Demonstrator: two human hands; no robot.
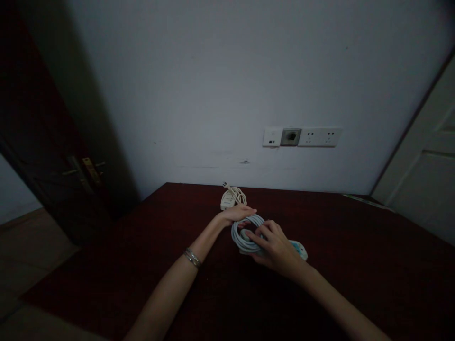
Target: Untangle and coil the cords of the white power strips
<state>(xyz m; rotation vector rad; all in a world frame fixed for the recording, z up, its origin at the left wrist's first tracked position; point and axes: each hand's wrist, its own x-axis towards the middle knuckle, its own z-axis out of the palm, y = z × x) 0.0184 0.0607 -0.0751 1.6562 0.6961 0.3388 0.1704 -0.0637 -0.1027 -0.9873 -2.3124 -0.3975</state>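
A pale, bluish-white power cord (pixel 236 237) is wound into a round coil above the dark red table. My left hand (pixel 239 213) holds the coil at its far left side, with its fingers partly hidden behind the loops. My right hand (pixel 273 244) grips the coil's right side, its thumb and fingertips closed over the loops. A rounded pale piece, perhaps the plug (pixel 245 234), shows inside the ring. From behind my right hand sticks out the end of a white and blue power strip (pixel 299 249); the rest of it is hidden.
A second white power strip with a bundled cord (pixel 227 201) lies near the table's (pixel 170 222) back edge, just beyond my left hand. Wall sockets (pixel 320 137) are set above the table. A dark door (pixel 53 142) stands at left, a pale door (pixel 426 166) at right.
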